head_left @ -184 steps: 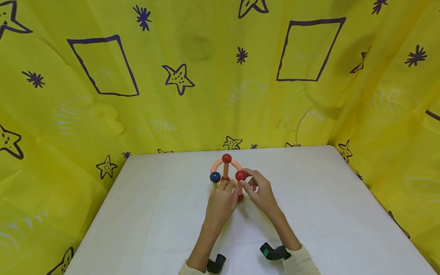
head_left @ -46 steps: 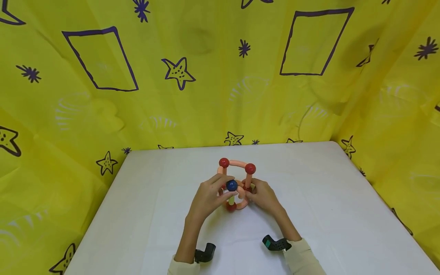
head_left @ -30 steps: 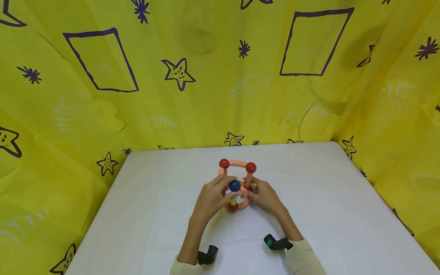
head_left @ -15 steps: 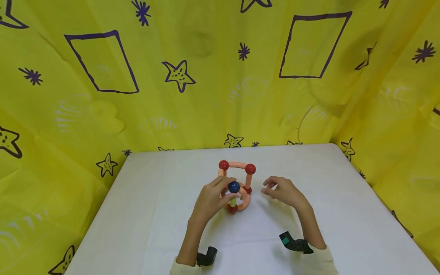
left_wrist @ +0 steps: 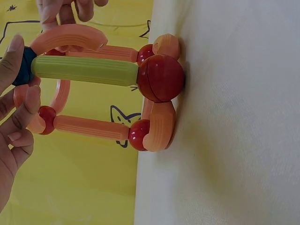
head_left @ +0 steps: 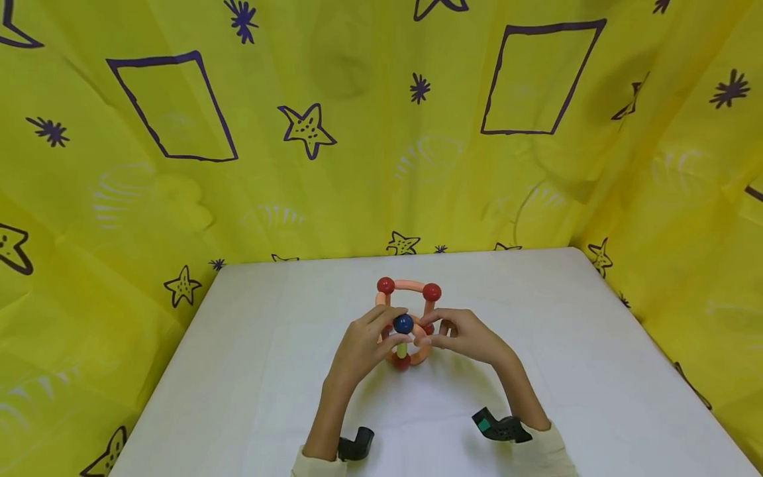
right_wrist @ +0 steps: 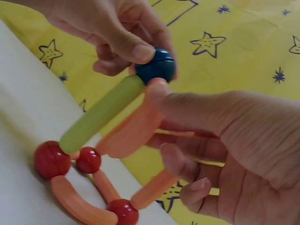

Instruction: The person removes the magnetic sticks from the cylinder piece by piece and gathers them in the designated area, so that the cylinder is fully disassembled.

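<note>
A small frame of balls and ribbed sticks, which looks like a magnetic building set, stands on the table. My left hand pinches its blue ball between thumb and fingers. Below that ball a yellow-green stick runs down to a red ball on the table. From the right, my right hand pinches a curved orange stick close to the blue ball; its other end seems to hang free. Two upper red balls, one on the left and one on the right, sit behind, joined by a curved orange stick.
A white-covered table lies under the frame. Behind it and at both sides hangs a yellow curtain with drawn stars and rectangles. Black wrist cameras, the left one and the right one, sit on the forearms.
The frame has been turned, bringing the blue ball to the front. My right hand left the right side of the frame, moved away, then came back to the curved stick. My left hand stayed on the ball lately.
</note>
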The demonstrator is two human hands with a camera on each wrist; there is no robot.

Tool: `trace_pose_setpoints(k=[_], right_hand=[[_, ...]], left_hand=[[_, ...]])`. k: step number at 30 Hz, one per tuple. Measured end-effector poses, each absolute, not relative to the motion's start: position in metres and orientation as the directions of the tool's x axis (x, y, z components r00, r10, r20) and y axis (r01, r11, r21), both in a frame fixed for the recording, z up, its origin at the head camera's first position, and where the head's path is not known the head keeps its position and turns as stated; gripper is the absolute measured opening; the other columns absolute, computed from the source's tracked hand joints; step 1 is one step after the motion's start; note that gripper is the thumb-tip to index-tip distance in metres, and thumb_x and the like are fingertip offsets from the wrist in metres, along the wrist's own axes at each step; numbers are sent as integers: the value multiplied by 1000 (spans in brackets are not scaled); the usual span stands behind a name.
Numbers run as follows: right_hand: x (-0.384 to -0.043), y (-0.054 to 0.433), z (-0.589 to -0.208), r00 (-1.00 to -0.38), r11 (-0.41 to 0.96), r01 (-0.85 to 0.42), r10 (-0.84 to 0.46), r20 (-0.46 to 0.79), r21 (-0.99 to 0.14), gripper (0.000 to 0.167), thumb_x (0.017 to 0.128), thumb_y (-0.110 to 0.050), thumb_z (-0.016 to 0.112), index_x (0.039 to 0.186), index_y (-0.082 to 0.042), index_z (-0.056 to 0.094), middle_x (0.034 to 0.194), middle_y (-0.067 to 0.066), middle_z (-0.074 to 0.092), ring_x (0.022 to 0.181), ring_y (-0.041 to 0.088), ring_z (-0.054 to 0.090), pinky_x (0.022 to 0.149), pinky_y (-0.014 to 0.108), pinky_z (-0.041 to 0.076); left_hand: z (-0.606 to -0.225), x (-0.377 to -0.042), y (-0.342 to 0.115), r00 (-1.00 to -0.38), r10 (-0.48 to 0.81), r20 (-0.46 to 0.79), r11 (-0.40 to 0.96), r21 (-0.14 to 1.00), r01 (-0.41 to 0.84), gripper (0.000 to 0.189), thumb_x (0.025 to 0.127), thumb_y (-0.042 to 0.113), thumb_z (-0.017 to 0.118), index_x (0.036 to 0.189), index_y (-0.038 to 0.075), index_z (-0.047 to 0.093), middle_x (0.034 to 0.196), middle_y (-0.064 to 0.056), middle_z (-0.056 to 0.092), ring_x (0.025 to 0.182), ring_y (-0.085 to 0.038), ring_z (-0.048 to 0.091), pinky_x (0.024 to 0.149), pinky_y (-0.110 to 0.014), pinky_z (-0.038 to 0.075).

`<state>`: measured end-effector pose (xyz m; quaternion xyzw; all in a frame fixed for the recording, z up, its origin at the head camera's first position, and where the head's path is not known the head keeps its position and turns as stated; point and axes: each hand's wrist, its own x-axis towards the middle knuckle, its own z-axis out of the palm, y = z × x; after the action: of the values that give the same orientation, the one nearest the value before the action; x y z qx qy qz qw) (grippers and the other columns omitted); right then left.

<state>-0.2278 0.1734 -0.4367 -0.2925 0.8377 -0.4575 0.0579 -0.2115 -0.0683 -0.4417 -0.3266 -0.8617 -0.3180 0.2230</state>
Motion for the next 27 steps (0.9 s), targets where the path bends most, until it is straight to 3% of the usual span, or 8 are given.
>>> trace_pose_setpoints(k=[14, 27], right_hand=[[-226, 150, -443, -834, 355, -485, -463, 300, -799, 19, 86, -9, 73, 105, -8, 69, 78, 2, 58, 68, 11, 47, 58, 24, 42], [-223, 149, -440, -811, 321, -523, -472, 345, -790, 13, 88, -11, 71, 101, -9, 69, 76, 0, 62, 65, 10, 47, 57, 21, 42]], left_hand=[[-440, -212, -72, -699, 452, 554, 536, 458, 709, 41, 90, 28, 69, 127, 11, 64, 113, -2, 67, 86, -12, 63, 73, -25, 57], [-439, -212, -76, -692, 474, 545, 496, 484, 721, 37, 90, 20, 69, 125, 6, 63, 111, -4, 68, 83, -10, 61, 76, -23, 56]])
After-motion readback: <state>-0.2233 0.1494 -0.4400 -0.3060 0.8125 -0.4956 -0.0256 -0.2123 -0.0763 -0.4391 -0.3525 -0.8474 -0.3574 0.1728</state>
